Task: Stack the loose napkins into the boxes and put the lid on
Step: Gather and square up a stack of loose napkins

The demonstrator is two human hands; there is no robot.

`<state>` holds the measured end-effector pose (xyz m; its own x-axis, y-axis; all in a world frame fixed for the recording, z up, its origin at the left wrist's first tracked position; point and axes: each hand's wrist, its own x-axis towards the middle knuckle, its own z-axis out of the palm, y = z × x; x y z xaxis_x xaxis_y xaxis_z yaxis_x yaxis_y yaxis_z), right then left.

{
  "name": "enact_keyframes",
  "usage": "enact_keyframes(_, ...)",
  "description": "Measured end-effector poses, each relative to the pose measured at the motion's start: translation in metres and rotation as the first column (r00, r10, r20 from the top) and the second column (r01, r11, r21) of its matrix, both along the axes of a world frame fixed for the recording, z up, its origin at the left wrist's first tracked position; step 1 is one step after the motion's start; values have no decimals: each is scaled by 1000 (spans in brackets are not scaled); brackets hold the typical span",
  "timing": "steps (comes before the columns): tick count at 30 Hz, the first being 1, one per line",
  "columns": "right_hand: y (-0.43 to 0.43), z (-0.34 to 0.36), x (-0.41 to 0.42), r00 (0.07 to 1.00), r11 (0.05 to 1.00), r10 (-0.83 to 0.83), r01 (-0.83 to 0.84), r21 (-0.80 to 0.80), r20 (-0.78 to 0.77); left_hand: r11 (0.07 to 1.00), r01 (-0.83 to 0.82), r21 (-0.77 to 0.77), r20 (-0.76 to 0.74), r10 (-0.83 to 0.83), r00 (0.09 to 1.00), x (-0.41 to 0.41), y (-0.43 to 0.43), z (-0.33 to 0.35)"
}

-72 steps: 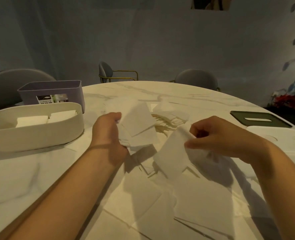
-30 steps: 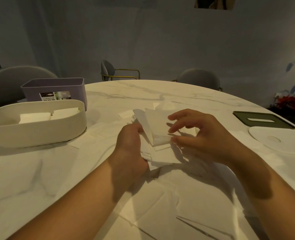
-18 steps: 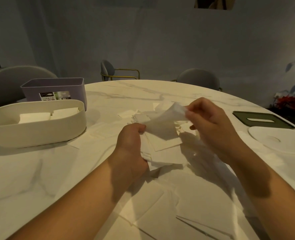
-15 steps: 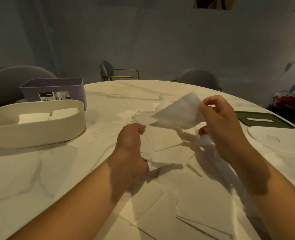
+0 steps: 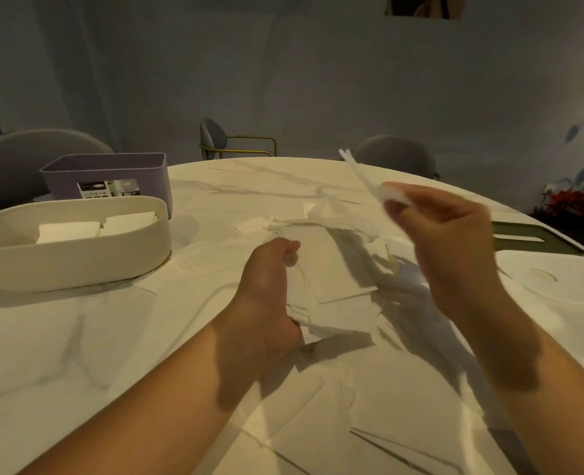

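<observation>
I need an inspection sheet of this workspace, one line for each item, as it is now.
Surface: white marble table, round.
Job's things: cream box holds two napkin stacks; purple box behind it; loose napkins scattered in front; green lid and white lid at right.
Clutter: nothing seen.
Hands: left hand grips a napkin bundle; right hand pinches one raised napkin.
Cables: nothing seen.
Surroundings: grey chairs, red flowers, grey wall.

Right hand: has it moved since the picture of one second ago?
Yes. The right hand lifted a napkin up and rightward, nearer the green lid, away from the left hand.
</observation>
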<state>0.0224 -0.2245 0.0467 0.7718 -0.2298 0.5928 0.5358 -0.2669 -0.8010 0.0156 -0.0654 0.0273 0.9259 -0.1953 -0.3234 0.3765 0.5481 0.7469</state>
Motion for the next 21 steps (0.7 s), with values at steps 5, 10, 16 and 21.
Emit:
enact_keyframes(5,15,-19,-1,981,807,112,-182,-562,-157,997,9,-74,42,-6,999,1,0,1)
enact_keyframes(10,4,-3,-8,948,764,210,-312,-565,-239,999,-33,-4,-10,33,999,5,0,-3)
enact_keyframes(16,-47,18,2,957,856,-190,52,-514,-220,991,-133,35,-33,134,990,7,4,0)
enact_keyframes(21,-49,3,6,761,709,-210,-313,-632,-614,977,-208,44,-25,209,977,15,13,1)
